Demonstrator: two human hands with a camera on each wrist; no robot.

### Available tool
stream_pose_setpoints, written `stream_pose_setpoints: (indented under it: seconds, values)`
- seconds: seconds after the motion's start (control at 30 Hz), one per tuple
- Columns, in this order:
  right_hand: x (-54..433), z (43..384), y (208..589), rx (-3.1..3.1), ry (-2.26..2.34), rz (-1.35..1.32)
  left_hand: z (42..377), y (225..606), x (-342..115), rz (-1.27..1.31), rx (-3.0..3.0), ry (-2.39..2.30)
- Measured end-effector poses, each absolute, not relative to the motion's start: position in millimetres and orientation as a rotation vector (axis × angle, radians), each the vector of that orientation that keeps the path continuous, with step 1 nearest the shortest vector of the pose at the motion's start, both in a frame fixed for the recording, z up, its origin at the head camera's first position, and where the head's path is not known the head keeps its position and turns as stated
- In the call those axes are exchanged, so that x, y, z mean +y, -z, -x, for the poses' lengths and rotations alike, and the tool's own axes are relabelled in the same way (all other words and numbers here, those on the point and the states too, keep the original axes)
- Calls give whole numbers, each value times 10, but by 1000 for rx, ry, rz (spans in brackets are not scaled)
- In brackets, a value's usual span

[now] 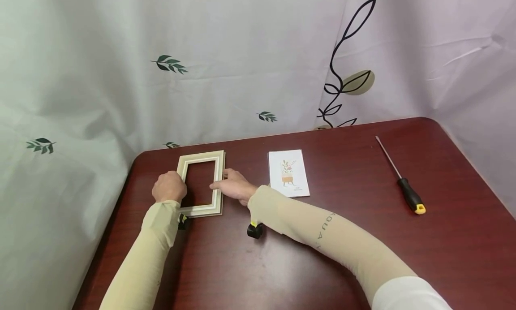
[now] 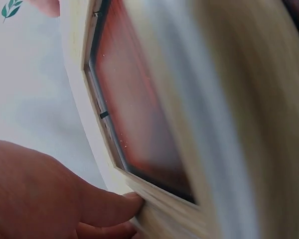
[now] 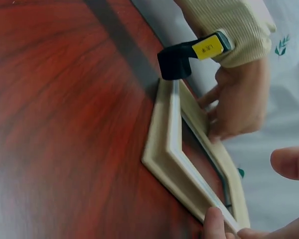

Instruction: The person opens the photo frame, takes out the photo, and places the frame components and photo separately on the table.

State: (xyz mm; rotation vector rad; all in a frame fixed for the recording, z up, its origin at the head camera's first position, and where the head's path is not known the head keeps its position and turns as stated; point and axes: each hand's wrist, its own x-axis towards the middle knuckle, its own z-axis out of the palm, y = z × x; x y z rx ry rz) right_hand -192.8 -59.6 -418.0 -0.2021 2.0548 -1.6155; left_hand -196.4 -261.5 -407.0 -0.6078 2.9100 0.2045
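A cream picture frame (image 1: pixel 220 178) with a pale inner edge lies near the table's left end, and its opening shows the red wood beneath. My left hand (image 1: pixel 169 187) grips its left side. In the left wrist view the thumb (image 2: pixel 109 203) presses on the frame's edge. At the opposite side is my right hand (image 1: pixel 237 187). Its fingertips (image 3: pixel 215 219) touch the right bar in the right wrist view, while another digit stands raised apart from the frame. Small dark clips (image 2: pixel 104 114) show along the inside of the opening.
A white card (image 1: pixel 278 166) with a printed plant lies right of the frame. Farther right rests a screwdriver (image 1: pixel 409 193) with a black and yellow handle. A patterned curtain (image 1: pixel 225 90) hangs behind the dark red table (image 1: pixel 342 175).
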Motion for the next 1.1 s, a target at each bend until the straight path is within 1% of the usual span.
stream_pose_setpoints:
  seconds: [0.23, 0.4, 0.57, 0.77, 0.93, 1.1]
  values:
    - [-297, 2011, 4007, 2187, 1584, 396, 1970, 4041, -2576, 686, 2917, -268]
    - [-38, 2121, 3862, 2312, 1508, 477, 1981, 3935, -2456, 636, 3004, -299]
    - [230, 2257, 3754, 2423, 1412, 480, 1994, 3812, -2195, 471, 3143, -329]
    - [533, 2334, 3721, 2553, 1127, 558, 1967, 3776, -1809, 122, 3331, -342]
    - [750, 2316, 3744, 2642, 850, 658, 1977, 3753, -1469, -93, 3241, -362]
    - [941, 2303, 3817, 2691, 657, 719, 2037, 3778, -1167, -245, 3126, -390]
